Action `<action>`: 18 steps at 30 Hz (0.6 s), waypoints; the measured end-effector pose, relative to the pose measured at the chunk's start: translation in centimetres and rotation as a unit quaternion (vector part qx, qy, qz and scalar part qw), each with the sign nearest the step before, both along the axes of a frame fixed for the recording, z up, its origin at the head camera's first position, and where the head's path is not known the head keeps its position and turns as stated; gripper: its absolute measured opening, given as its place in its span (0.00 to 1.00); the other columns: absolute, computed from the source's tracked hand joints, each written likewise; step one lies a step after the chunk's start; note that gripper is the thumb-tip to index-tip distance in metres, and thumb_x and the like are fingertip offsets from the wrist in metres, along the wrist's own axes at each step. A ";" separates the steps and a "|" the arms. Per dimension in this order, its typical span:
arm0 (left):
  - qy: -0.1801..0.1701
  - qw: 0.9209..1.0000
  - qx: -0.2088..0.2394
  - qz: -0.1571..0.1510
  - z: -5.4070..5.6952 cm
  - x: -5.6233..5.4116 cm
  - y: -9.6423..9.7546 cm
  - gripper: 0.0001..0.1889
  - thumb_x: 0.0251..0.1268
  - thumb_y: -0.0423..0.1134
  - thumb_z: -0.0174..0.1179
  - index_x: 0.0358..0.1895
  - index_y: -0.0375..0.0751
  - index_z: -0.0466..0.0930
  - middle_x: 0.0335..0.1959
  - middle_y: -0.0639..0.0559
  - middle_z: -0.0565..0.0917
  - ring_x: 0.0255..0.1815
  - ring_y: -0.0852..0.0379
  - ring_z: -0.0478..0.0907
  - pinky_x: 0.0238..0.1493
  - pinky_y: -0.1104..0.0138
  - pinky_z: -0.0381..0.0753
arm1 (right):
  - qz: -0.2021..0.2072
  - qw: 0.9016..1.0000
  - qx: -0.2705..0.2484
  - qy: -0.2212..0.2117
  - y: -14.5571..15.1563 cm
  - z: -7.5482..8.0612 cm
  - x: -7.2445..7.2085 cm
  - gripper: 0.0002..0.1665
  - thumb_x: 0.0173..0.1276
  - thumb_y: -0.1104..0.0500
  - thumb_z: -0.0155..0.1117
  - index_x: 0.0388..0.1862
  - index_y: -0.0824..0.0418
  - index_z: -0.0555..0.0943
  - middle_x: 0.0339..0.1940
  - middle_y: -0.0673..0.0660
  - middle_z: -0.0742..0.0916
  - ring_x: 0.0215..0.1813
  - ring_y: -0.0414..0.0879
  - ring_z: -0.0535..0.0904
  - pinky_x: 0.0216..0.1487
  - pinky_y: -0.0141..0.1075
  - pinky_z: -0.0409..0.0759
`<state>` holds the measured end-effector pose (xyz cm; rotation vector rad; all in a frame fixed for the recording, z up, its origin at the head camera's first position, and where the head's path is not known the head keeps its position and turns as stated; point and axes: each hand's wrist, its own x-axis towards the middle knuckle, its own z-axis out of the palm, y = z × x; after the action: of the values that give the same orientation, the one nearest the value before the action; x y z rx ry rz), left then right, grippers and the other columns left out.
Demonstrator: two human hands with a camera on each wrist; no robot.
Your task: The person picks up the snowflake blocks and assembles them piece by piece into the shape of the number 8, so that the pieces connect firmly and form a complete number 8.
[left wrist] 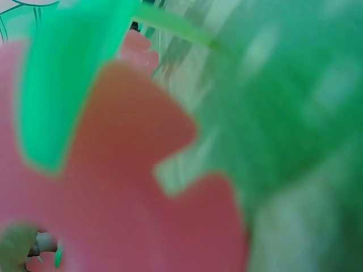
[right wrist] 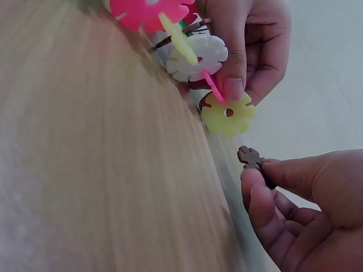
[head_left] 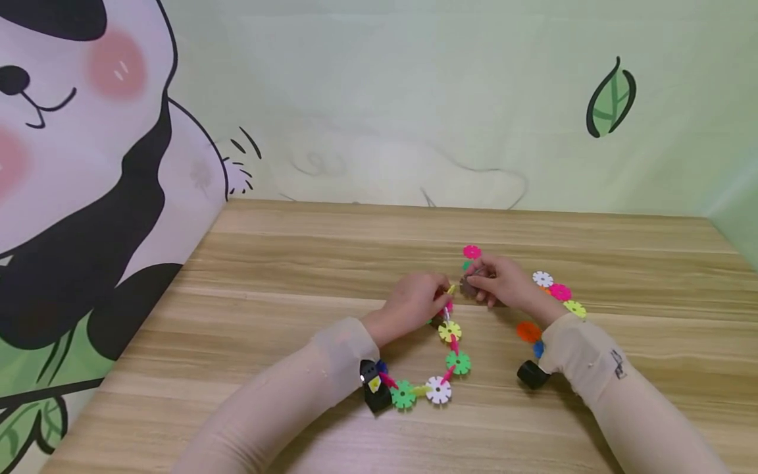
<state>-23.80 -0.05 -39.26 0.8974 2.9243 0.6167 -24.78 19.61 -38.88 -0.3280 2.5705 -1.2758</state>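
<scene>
My left hand [head_left: 414, 304] pinches a yellow notched disc [right wrist: 229, 113] at the end of a chain of interlocked plastic snowflake discs. Down the table from that hand, the chain shows a yellow disc [head_left: 449, 332], a green disc [head_left: 458, 363] and a white disc [head_left: 439, 390], linked by upright pink and yellow ones. Between thumb and fingers, my right hand [right wrist: 306, 209] grips a brown disc [right wrist: 249, 157], a short gap from the yellow one. Close up in the left wrist view, a blurred pink disc [left wrist: 130, 198] hides most of the left hand's work.
Beyond the right hand lies a pink disc [head_left: 472, 252]. White [head_left: 543, 279], pink and yellow discs lie near the right wrist, with an orange disc [head_left: 528, 332] and a blue disc closer in. A painted wall [head_left: 379, 99] borders the wooden table [head_left: 284, 263] at the back.
</scene>
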 end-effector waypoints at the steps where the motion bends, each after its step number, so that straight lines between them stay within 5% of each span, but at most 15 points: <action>1: 0.001 1.000 0.002 0.000 -0.1 0.0 0.0 0.07 0.68 0.43 0.59 0.39 0.45 0.83 0.25 0.57 0.80 0.25 0.64 0.71 0.26 0.74 0.67 | 0.000 1.000 -0.013 -0.011 0.0 0.0 0.0 0.12 0.73 0.65 0.52 0.50 0.71 0.75 0.28 0.57 0.80 0.22 0.41 0.76 0.24 0.31 0.80; 18: 0.002 0.999 0.026 -0.033 0.0 0.6 0.0 0.07 0.68 0.41 0.58 0.39 0.44 0.82 0.23 0.57 0.79 0.22 0.66 0.69 0.24 0.77 0.64 | 0.007 0.995 -0.085 -0.042 0.2 -0.7 -0.4 0.13 0.74 0.64 0.51 0.48 0.74 0.74 0.29 0.48 0.82 0.24 0.37 0.70 0.24 0.26 0.68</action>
<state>-23.17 -0.06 -39.24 0.9967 2.8816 0.6909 -25.16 19.82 -39.54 -0.3150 2.3921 -1.4739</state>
